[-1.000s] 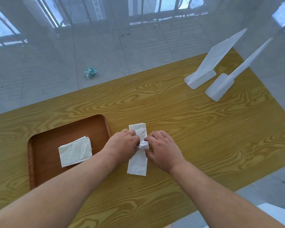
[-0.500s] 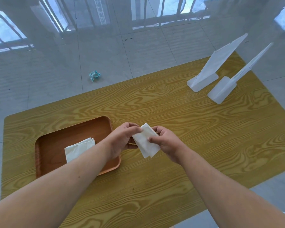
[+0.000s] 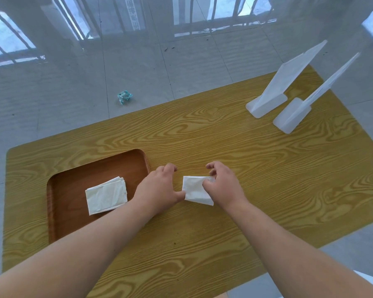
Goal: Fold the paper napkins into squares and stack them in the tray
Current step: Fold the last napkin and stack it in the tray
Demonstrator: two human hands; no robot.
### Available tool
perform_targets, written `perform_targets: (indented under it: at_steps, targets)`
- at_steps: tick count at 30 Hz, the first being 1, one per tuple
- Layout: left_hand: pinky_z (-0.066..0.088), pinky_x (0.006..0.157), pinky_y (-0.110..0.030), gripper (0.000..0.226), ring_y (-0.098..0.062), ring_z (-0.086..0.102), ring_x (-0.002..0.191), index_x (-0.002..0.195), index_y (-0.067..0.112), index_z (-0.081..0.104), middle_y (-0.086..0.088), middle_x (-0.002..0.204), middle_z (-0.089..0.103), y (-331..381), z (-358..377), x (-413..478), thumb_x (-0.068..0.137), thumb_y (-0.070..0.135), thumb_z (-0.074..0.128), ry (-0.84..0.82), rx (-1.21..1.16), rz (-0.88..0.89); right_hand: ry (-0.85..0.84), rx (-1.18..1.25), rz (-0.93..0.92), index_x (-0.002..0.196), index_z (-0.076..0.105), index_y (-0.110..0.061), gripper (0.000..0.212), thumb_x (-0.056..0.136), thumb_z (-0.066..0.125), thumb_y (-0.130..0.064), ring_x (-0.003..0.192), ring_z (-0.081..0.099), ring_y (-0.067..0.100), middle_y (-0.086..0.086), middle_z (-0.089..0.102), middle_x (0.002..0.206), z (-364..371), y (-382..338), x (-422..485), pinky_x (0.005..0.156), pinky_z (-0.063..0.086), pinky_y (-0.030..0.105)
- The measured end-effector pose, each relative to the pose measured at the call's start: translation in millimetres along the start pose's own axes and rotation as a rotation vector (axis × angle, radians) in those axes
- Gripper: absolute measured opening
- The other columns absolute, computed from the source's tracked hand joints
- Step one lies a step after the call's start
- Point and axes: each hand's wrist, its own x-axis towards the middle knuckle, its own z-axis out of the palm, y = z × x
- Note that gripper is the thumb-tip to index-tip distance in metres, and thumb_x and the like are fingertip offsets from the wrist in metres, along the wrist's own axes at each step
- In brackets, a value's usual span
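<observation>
Near the middle of the yellow wood-grain table [image 3: 256, 168], the right hand [image 3: 222, 183] pinches the right edge of a folded white paper napkin [image 3: 194, 189]; the left hand [image 3: 159, 186], fingers loosely curled, touches its lower left corner with the thumb. Just left, a brown rectangular tray [image 3: 78, 181] holds a stack of folded napkins [image 3: 106, 194]

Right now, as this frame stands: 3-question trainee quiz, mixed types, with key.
1. True or false: the tray holds nothing.
2. The napkin pinched by the right hand is: A) inside the tray; B) over the table, right of the tray; C) on the floor.
3. How many white plastic stands are at the table's far right corner?

Key:
1. False: a stack of folded napkins lies in it.
2. B.
3. Two.
</observation>
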Motion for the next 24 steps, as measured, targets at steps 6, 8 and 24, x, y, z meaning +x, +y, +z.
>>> perform_targets:
  at_steps: [6,8,24]
  targets:
    - [0.049,0.107,-0.039,0.084,-0.024,0.047,0.136,0.16,0.028,0.029,-0.001,0.148,0.047,6,7,7,0.091,0.059,0.066,0.015,0.172,0.163,0.083,-0.236,-0.071,0.127,0.058,-0.02,0.039,0.09,0.058,-0.033,0.108,0.056,0.019,-0.004,0.062,0.114,5,10,-15,0.09,0.048,0.036]
    - [0.048,0.109,-0.04,0.083,-0.024,0.045,0.137,0.161,0.029,0.03,-0.002,0.148,0.046,11,9,11,0.093,0.058,0.066,-0.017,0.162,0.172,0.114,-0.175,0.05,0.124,0.057,-0.02,0.04,0.088,0.06,-0.036,0.102,0.058,0.019,-0.005,0.062,0.112,7,16,-19,0.082,0.048,0.036]
    - [0.05,0.091,-0.031,0.052,-0.018,0.054,0.116,0.123,0.028,0.053,0.007,0.121,0.057,-3,8,8,0.081,0.048,0.075,-0.036,0.167,0.184,-0.004,-0.068,-0.03,0.101,0.059,-0.027,0.012,0.089,0.059,-0.026,0.08,0.062,0.014,-0.009,0.065,0.092,20,6,-12,0.071,0.053,0.039]
